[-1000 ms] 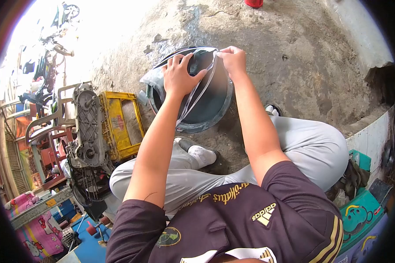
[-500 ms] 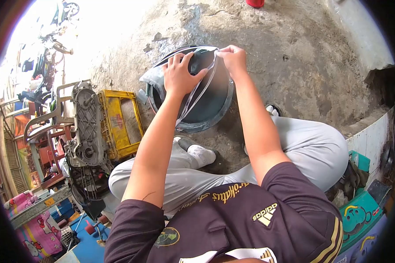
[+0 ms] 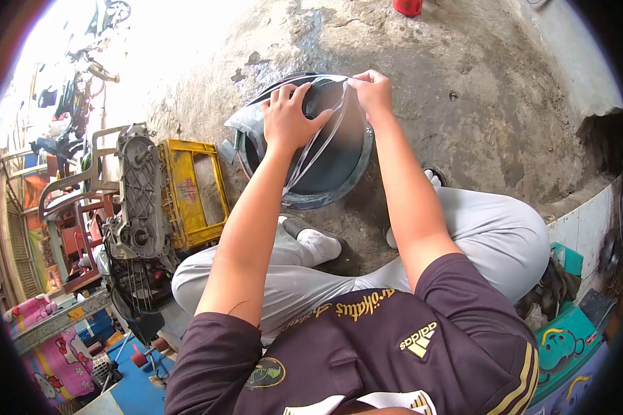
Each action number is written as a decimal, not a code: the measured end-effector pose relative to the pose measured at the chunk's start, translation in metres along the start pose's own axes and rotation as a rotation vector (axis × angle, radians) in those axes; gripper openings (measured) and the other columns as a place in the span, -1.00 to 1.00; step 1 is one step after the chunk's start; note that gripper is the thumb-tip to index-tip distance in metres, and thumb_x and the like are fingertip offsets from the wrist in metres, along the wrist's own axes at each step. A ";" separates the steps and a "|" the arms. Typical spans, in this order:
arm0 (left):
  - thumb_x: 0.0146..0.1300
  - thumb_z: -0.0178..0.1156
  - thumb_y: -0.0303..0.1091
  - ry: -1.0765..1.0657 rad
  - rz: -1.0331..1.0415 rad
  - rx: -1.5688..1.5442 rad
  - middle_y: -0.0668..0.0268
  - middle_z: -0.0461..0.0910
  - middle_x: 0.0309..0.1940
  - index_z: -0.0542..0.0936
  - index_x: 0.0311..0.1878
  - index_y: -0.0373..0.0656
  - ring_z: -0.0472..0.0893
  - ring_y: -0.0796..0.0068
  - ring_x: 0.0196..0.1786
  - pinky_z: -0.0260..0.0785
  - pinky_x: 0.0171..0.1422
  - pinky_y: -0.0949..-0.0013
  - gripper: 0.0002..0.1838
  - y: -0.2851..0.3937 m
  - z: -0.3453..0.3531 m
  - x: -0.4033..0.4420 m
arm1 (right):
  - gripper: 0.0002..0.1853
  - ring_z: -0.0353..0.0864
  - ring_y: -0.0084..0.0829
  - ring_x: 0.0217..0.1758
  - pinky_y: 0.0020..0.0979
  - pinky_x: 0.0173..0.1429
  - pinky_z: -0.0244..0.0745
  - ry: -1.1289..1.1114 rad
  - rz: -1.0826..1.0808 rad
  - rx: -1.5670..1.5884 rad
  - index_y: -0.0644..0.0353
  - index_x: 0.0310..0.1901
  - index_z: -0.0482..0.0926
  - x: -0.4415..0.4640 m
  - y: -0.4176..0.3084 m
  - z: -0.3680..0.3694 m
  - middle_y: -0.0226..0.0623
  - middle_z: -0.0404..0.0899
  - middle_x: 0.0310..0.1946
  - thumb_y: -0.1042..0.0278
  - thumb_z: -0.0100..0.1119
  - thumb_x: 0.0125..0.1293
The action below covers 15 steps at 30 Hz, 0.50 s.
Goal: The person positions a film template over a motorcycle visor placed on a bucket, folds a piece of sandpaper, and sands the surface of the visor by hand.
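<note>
Over the tub's far rim, the right hand [image 3: 374,95] pinches a thin strip [image 3: 333,131] between thumb and fingertips. The left hand [image 3: 285,124] is spread, its thumb against the strip; whether it grips anything cannot be told. The strip is white and narrow, running as doubled strands from the right fingertips across the mouth of the tub [image 3: 325,200] to its near rim. The tub is round, dark grey-green, with a scuffed, paler rim; it sits on the floor [image 3: 477,111] in front of the body. A pale flap [image 3: 246,119] hangs over its far left side.

On the dark shirt [image 3: 381,346], gold letters spell "adidas" under three slanted bars; the curved line beside it reads only in part, and the badge [image 3: 268,373] is too small to read. A red mark on the yellow crate [image 3: 187,197] cannot be made out. The teal box [image 3: 567,353] bears a cartoon figure.

To the left, the crate stands near the tub, with a metal casing [image 3: 142,197] just behind it. Bent legs in grey trousers [image 3: 498,225] bound the near side. Beyond and to the right, rough floor lies open as far as the wall [image 3: 574,48]
</note>
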<state>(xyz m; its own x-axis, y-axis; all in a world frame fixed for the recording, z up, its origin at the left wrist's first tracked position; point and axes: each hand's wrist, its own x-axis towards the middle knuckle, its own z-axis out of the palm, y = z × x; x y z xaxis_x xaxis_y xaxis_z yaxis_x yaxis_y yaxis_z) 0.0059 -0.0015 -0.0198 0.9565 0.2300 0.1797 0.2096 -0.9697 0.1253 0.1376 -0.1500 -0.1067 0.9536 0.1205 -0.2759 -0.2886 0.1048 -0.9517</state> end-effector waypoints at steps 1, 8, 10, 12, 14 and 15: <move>0.11 0.46 0.35 -0.001 0.008 -0.001 0.20 0.60 0.29 0.65 0.40 0.09 0.53 0.10 0.40 0.25 0.51 -0.07 -0.16 0.000 -0.001 0.000 | -0.87 0.62 -0.52 -0.40 -0.35 -0.27 0.51 -0.005 -0.003 -0.001 0.29 -0.33 0.73 0.000 -0.001 -0.002 -0.31 0.73 -0.45 0.48 0.52 0.15; 0.11 0.46 0.36 0.009 0.015 -0.008 0.21 0.60 0.29 0.66 0.39 0.10 0.54 0.11 0.40 0.26 0.51 -0.07 -0.16 0.000 -0.002 0.001 | -0.92 0.64 -0.50 -0.39 -0.37 -0.27 0.52 -0.023 0.095 0.054 0.30 -0.36 0.72 -0.010 -0.019 -0.003 -0.30 0.73 -0.44 0.57 0.47 0.12; 0.14 0.46 0.35 -0.037 -0.011 -0.005 0.22 0.59 0.33 0.64 0.42 0.08 0.50 0.13 0.45 0.24 0.55 -0.05 -0.15 0.003 -0.006 0.001 | -0.93 0.64 -0.50 -0.38 -0.38 -0.27 0.53 -0.010 0.117 0.059 0.29 -0.36 0.73 -0.007 -0.013 -0.006 -0.29 0.73 -0.44 0.58 0.46 0.12; 0.17 0.45 0.35 -0.078 -0.030 0.002 0.22 0.57 0.37 0.62 0.45 0.07 0.46 0.15 0.50 0.23 0.59 -0.03 -0.14 0.005 -0.011 0.004 | -0.93 0.66 -0.48 -0.39 -0.37 -0.26 0.54 -0.076 0.117 0.100 0.29 -0.36 0.73 -0.006 -0.010 -0.009 -0.28 0.74 -0.43 0.59 0.46 0.13; 0.16 0.46 0.35 -0.097 -0.037 0.008 0.23 0.57 0.37 0.62 0.45 0.08 0.46 0.16 0.50 0.23 0.59 -0.02 -0.14 0.007 -0.013 0.003 | -0.93 0.66 -0.48 -0.39 -0.37 -0.26 0.54 -0.016 0.097 0.068 0.29 -0.36 0.73 -0.001 -0.010 -0.003 -0.28 0.74 -0.43 0.59 0.46 0.12; 0.16 0.46 0.35 -0.100 -0.038 0.008 0.23 0.57 0.37 0.62 0.45 0.08 0.46 0.16 0.50 0.23 0.59 -0.02 -0.14 0.005 -0.012 0.003 | -0.92 0.67 -0.48 -0.39 -0.37 -0.27 0.54 0.045 0.081 0.033 0.29 -0.36 0.73 -0.002 -0.012 -0.002 -0.28 0.74 -0.44 0.59 0.47 0.12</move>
<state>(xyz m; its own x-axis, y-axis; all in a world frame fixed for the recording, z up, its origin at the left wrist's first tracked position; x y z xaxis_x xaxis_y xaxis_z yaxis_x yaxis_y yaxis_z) 0.0073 -0.0052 -0.0065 0.9632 0.2575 0.0770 0.2472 -0.9612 0.1227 0.1394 -0.1532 -0.0949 0.9298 0.0851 -0.3580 -0.3665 0.1289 -0.9214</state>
